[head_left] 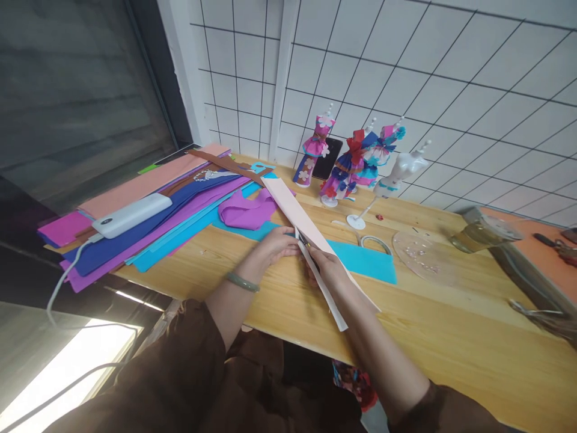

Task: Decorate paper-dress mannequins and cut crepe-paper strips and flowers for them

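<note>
Pale pink paper (295, 207) lies slanting across the table, with a narrow strip (329, 299) partly separated along its near edge. My left hand (280, 245) pinches the paper near the cut, a green bangle on its wrist. Scissors (303, 239) are gripped in my right hand (325, 269), their blades at the paper beside my left fingertips; the handles are mostly hidden by my fingers. Beneath the pink paper lies a blue sheet (367, 261). A purple piece (247, 210) rests just beyond my left hand.
Stacked coloured papers (193, 222) lie at left, with a white power bank (133, 215) and cable on top. Behind stand dressed mini mannequins (315, 147), a bare white one (403, 168) and a black phone (328, 159). A tape roll (376, 244) and clear plate (417, 255) sit to the right.
</note>
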Demonstrator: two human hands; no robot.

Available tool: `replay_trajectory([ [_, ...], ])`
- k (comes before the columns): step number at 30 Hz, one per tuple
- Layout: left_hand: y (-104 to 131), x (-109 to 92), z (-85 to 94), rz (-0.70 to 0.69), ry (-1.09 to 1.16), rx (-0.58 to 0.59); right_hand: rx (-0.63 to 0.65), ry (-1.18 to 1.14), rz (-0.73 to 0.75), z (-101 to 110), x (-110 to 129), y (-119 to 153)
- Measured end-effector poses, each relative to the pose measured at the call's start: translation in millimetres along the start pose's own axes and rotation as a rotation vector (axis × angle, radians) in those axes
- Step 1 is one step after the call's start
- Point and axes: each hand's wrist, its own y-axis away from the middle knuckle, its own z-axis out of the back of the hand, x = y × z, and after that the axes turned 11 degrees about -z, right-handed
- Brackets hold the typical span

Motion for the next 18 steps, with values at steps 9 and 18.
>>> replay_trajectory([
  [9,0.0,1.2,3.6,0.013,-0.034,0.045,0.154,0.082,-0.103,29.1,9.3,76.3],
  [18,-0.1,4.1,2.4,0.014,-0.046,0.022,-0.344,0.366,-0.063,97.1,-4.0,72.9],
])
